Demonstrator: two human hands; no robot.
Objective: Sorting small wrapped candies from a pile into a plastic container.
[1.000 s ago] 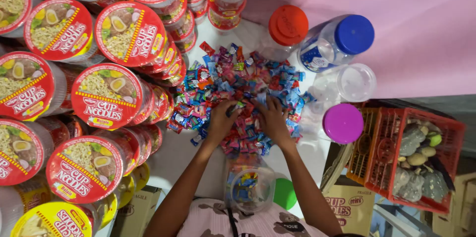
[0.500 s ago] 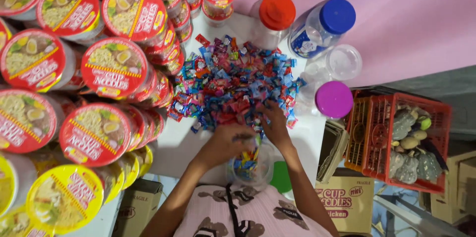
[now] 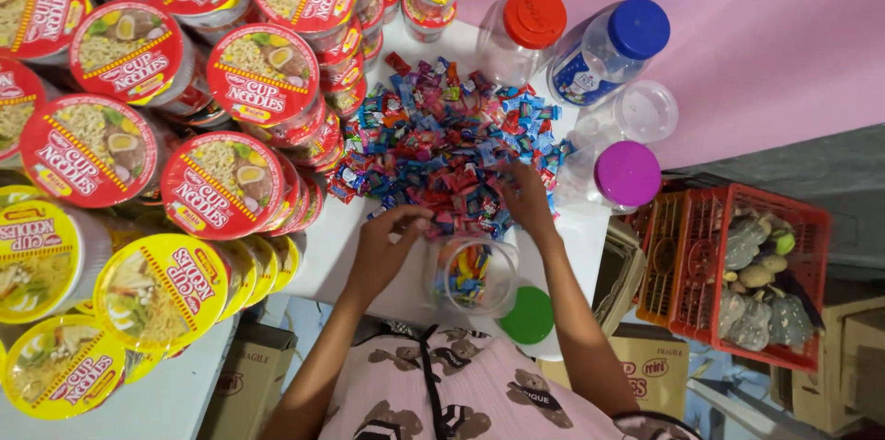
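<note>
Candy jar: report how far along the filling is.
Done: the clear jar stands open at the table edge with a shallow layer of wrapped candies inside; its green lid lies beside it. In hand: the left hand is at the jar's rim, the right hand rests on the candy pile. Left: most of the pile lies on the table, and the jar is mostly empty.

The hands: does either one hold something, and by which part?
The left hand touches the rim of the open jar; whether it grips candy cannot be told. The right hand lies on the candy pile, with no clear hold.
</note>
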